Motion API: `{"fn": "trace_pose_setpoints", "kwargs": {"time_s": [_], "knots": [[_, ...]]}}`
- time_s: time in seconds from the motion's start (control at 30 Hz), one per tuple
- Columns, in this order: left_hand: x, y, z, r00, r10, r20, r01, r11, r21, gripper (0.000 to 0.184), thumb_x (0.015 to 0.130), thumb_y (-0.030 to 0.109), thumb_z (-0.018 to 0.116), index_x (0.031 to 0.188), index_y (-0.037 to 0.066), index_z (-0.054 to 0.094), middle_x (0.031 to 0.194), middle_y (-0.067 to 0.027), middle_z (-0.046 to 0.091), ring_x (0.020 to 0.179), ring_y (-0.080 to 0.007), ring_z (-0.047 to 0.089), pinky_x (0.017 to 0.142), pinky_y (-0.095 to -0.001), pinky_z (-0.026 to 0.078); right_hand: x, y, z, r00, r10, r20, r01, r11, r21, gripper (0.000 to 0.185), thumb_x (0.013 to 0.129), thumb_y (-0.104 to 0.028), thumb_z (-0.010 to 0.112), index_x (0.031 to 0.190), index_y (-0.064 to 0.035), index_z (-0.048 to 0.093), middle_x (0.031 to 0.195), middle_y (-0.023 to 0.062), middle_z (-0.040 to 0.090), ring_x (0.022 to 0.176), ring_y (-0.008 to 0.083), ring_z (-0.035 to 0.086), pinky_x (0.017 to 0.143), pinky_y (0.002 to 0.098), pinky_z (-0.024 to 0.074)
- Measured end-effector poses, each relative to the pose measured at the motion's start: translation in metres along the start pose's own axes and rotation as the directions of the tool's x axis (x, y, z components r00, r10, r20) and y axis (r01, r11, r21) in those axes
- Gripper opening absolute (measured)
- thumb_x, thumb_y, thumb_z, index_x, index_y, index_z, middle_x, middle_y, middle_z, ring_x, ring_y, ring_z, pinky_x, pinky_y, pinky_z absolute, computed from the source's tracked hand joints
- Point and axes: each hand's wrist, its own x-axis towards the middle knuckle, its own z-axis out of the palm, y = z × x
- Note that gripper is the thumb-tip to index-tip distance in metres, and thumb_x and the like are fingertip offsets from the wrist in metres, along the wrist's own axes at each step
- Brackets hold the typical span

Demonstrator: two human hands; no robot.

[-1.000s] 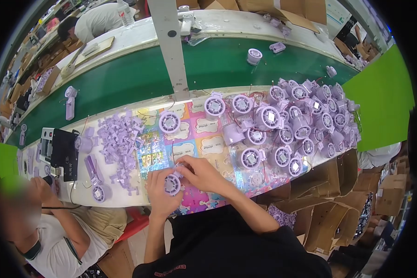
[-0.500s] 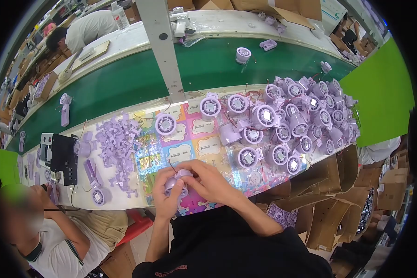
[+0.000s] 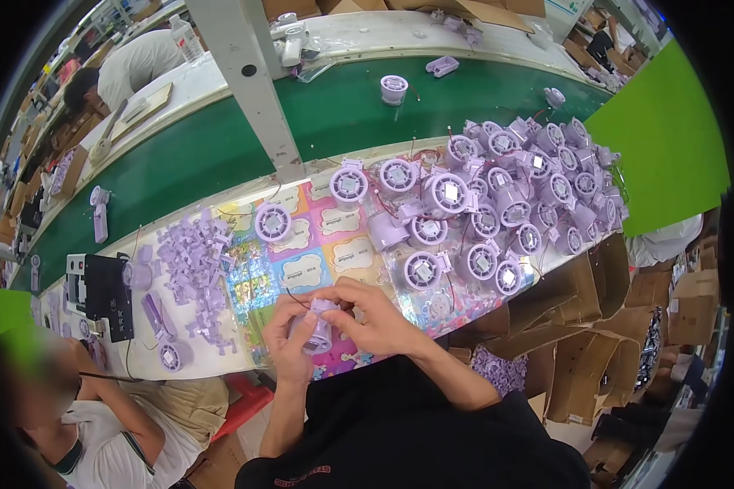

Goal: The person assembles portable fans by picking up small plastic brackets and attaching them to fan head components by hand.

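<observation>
A lilac fan housing (image 3: 320, 336) with a small bracket on top and a thin dark wire is held between both my hands, just above the near table edge. My left hand (image 3: 289, 341) wraps round its left side, thumb pressed on the body. Fingers of my right hand (image 3: 377, 319) pinch the bracket from the right. Beyond my hands, a single round fan housing (image 3: 272, 222) rests on the colourful printed sheets (image 3: 302, 272). Left of them lies a heap of small lilac plastic parts (image 3: 194, 259). Many similar housings are piled (image 3: 510, 191) to the right, wires trailing.
A green conveyor belt (image 3: 342, 114) runs behind the table, carrying a few lilac parts. A white metal post (image 3: 249, 90) rises at the table's back edge. A black box-shaped device (image 3: 106, 295) stands left, near a seated co-worker (image 3: 130, 416). Cardboard boxes (image 3: 583, 375) stand at the right.
My view has shifted slightly, so the scene sits further left. The housing has turned in my hands and shows more of its side; both hands keep hold of it.
</observation>
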Motion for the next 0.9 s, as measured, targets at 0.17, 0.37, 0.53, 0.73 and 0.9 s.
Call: {"fn": "trace_pose_setpoints", "kwargs": {"time_s": [0.17,0.37,0.53,0.73,0.9], "knots": [[0.034,0.011,0.001,0.983,0.159,0.091,-0.183,0.846,0.5,0.014,0.09,0.007,0.066,0.101,-0.002,0.066,0.108,-0.0148,0.058,0.104,-0.0259,0.057,0.093,-0.0358,0.044,0.019,-0.007,-0.017,0.991,-0.082,-0.11,0.04,0.939,-0.341,0.023,0.096,-0.011,0.06,0.115,-0.0004,0.067,0.095,0.0168,0.066,0.085,0.0298,0.067,0.075,0.0373,0.0527],[0.108,0.02,0.016,0.859,0.505,0.091,-0.235,0.228,0.945,0.036,0.089,0.022,0.071,0.12,0.006,0.063,0.126,-0.0199,0.054,0.109,-0.0347,0.057,0.094,-0.0437,0.046,0.057,-0.001,-0.046,0.959,-0.241,-0.149,0.017,0.574,-0.819,0.019,0.092,-0.012,0.059,0.106,-0.0012,0.068,0.094,0.0177,0.069,0.095,0.0381,0.065,0.08,0.0476,0.0533],[0.131,-0.006,0.0,0.897,0.395,0.196,-0.277,0.159,0.948,0.042,0.081,0.022,0.074,0.12,0.01,0.063,0.127,-0.0195,0.054,0.111,-0.0386,0.056,0.094,-0.0488,0.045,0.08,0.003,-0.044,0.944,-0.322,-0.067,0.02,0.258,-0.966,0.022,0.069,-0.001,0.069,0.091,0.0002,0.065,0.091,0.0172,0.068,0.095,0.0312,0.065,0.074,0.0422,0.0564],[0.067,0.007,-0.021,0.902,0.352,0.251,-0.314,0.133,0.94,0.033,0.071,0.017,0.072,0.103,0.008,0.064,0.112,-0.015,0.059,0.098,-0.0365,0.057,0.084,-0.0475,0.047,0.093,-0.011,-0.034,0.911,-0.407,-0.07,0.003,0.176,-0.984,0.024,0.069,-0.001,0.068,0.093,-0.0011,0.065,0.09,0.0146,0.065,0.091,0.0299,0.063,0.078,0.0379,0.052],[0.012,0.016,-0.035,0.894,0.411,0.177,-0.253,0.138,0.958,0.032,0.063,0.012,0.068,0.095,0.007,0.063,0.107,-0.0155,0.061,0.095,-0.0364,0.059,0.081,-0.0473,0.047,0.126,-0.012,0.022,0.828,-0.548,0.117,0.323,0.297,-0.899,0.021,0.069,-0.002,0.067,0.089,-0.0006,0.064,0.088,0.015,0.064,0.09,0.0322,0.062,0.078,0.0415,0.0514]]}}
